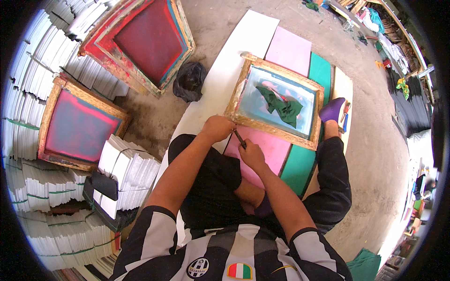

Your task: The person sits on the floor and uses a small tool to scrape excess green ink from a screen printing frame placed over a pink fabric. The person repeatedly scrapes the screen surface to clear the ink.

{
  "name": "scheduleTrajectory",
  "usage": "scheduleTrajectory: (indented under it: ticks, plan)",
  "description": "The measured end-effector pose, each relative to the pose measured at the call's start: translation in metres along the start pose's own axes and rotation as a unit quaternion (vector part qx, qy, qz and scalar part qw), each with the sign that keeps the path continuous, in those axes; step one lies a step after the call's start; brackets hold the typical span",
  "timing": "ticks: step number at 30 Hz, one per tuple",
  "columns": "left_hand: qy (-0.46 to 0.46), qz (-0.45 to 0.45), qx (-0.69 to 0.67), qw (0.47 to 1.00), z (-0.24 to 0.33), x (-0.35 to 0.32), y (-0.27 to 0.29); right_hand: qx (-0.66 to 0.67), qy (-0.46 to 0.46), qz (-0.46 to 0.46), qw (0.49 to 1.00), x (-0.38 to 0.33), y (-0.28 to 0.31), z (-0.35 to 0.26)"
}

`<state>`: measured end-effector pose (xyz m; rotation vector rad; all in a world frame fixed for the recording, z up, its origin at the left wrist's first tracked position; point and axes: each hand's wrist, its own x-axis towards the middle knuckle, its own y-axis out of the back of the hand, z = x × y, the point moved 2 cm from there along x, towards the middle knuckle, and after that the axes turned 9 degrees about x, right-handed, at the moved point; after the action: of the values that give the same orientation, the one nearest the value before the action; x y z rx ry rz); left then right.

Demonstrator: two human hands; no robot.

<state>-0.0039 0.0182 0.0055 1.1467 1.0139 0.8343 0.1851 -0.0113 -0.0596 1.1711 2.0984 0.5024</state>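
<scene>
A wooden screen-printing frame [276,129] lies across the boards in front of me, with pale blue mesh inside it. A crumpled dark green cloth [287,111] rests on that mesh. My left hand [219,129] is closed at the frame's near left corner; what its fingers grip is hidden. Just to the right, my right hand [252,155] is closed around a thin, dark, rod-like tool [240,139]. The tool slants up and left, its far end by my left fingers and the frame's near edge. I cannot make out its tip.
White [248,33], pink [288,44] and green boards form the low surface under the frame. Hand tools [346,116] lie near my purple-covered foot [332,110]. Two red-stained screen frames [150,40] [82,126], a black bag [188,82] and tied white stacks [129,173] stand left.
</scene>
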Motion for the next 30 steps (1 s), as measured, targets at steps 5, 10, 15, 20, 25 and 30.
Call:
scheduleTrajectory:
  ticks: [5, 10, 15, 20, 25, 30]
  plan:
    - [-0.022, -0.005, 0.010, 1.000, -0.019, -0.005, 0.001, 0.089, 0.052, -0.087, 0.991, 0.013, -0.001, 0.000]
    - [0.036, -0.066, -0.014, 0.997, -0.033, -0.009, -0.012, 0.298, -0.086, -0.239, 0.920, 0.013, 0.006, -0.014]
    - [0.206, -0.107, 0.010, 0.972, -0.036, -0.009, -0.010, 0.376, -0.160, -0.204, 0.890, 0.019, 0.029, 0.003]
    - [0.268, -0.123, -0.028, 0.955, -0.046, -0.009, -0.023, 0.400, -0.188, -0.201, 0.874, 0.027, 0.046, 0.010]
    - [0.264, -0.117, -0.023, 0.957, -0.043, -0.007, -0.030, 0.400, -0.187, -0.218, 0.870, 0.030, 0.058, 0.004]
    - [0.257, -0.076, -0.025, 0.963, -0.039, -0.002, -0.037, 0.394, -0.206, -0.228, 0.866, 0.038, 0.065, 0.008]
